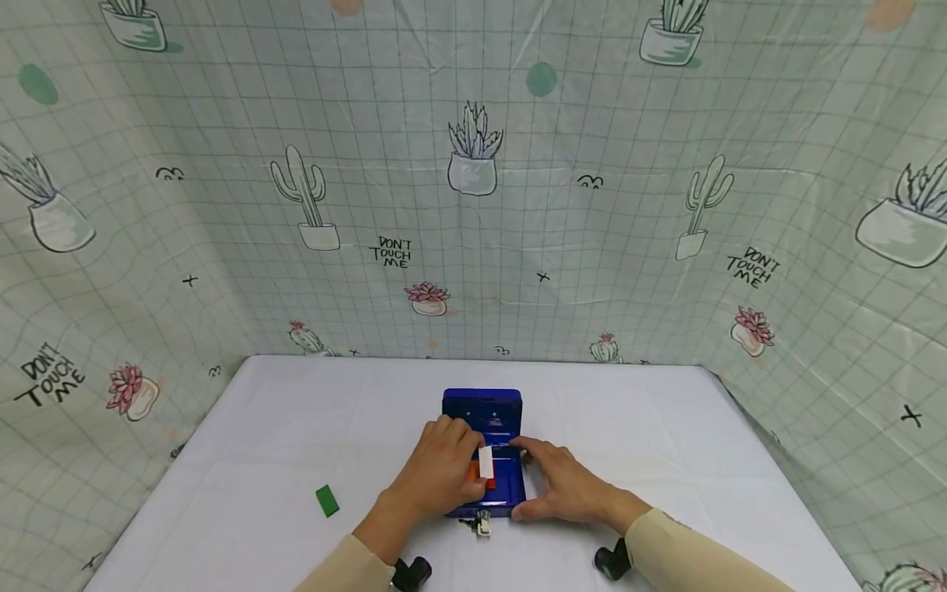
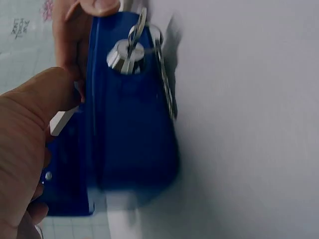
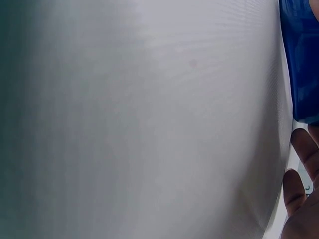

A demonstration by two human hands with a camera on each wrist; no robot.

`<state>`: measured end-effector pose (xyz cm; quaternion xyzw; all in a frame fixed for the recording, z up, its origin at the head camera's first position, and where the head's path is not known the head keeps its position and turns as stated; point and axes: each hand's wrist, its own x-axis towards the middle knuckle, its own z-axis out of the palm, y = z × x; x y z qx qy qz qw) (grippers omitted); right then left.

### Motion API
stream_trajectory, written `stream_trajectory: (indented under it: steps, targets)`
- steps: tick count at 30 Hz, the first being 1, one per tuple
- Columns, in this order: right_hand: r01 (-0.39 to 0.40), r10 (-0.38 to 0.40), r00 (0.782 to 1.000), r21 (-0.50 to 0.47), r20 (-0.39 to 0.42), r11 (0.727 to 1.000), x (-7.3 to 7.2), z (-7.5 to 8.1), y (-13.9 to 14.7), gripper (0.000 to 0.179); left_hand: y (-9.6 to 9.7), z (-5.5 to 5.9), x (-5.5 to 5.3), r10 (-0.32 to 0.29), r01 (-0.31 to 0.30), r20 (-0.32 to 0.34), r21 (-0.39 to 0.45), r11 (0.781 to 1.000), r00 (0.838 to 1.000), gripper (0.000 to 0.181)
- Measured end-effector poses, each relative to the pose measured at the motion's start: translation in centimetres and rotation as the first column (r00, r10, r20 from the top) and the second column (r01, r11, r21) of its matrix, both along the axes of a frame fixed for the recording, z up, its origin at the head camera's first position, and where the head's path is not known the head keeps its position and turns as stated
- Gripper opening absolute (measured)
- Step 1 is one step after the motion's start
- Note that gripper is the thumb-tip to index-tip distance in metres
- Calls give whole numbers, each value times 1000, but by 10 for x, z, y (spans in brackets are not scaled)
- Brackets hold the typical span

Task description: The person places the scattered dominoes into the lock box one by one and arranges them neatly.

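A small blue metal cash box (image 1: 510, 492) lies on the table with its lid (image 1: 482, 398) raised at the back. Keys on a ring (image 1: 482, 523) hang from the lock (image 2: 125, 56) on its front wall. My left hand (image 1: 444, 462) is over the box's left half, pinching a white block (image 1: 485, 462) between thumb and fingers. Beneath it, partly covered by that hand, are an orange block (image 1: 472, 471) and a red block (image 1: 491, 483). My right hand (image 1: 570, 485) grips the box's right side, thumb at the front corner and index finger near the hinge.
A green block (image 1: 327, 501) lies on the white table (image 1: 629, 411), left of the box. Dark cameras are strapped at both wrists, the left wrist camera (image 1: 411, 573) and the right wrist camera (image 1: 612, 561). A cactus-print curtain (image 1: 473, 247) surrounds the table's back and sides.
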<state>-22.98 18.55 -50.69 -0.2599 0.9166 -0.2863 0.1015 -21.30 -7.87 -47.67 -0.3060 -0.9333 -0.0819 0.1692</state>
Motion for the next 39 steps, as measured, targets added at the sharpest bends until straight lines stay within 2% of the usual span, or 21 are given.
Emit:
stream_trajectory:
  steps: [5,11,23,39]
  targets:
    - [-13,14,1000,12,-22,1000,1,1,1,103,17,-5,-3,-28,28,7,-31,999,1000,49]
    - [-24,24,999,9,-38,1000,1,1,1,104,27,-8,-4,-9,12,42,-62,998,999,52]
    - [-29,28,999,-3,-40,1000,1,1,0,103,30,-13,-8,31,-23,79,-96,995,996,47]
    - [-11,11,1000,4,-18,1000,1,0,1,104,33,-13,-9,84,-65,154,-124,990,985,49]
